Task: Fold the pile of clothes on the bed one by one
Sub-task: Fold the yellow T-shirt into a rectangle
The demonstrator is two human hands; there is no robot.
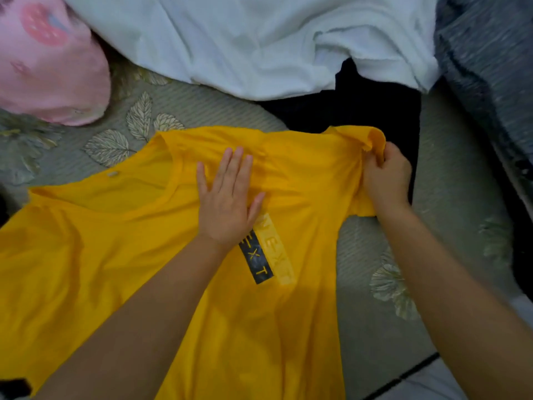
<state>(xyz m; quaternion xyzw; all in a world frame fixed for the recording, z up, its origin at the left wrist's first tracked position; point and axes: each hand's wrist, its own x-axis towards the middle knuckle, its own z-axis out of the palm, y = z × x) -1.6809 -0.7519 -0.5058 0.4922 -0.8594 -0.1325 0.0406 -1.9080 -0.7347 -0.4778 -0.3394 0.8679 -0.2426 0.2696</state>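
A yellow t-shirt [121,255] with a dark printed strip on its chest lies spread front-up on the bed, collar toward the far side. My left hand [227,197] presses flat on the chest just right of the collar, fingers straight. My right hand [386,177] grips the bunched right sleeve of the shirt at its far right corner. A white garment [245,41] and a black garment [360,111] lie behind the shirt.
A pink pillow [49,67] with lip prints sits at the far left. A grey knitted fabric [487,67] lies at the far right. The bedsheet [389,327] is grey-green with a leaf pattern and shows bare to the right of the shirt.
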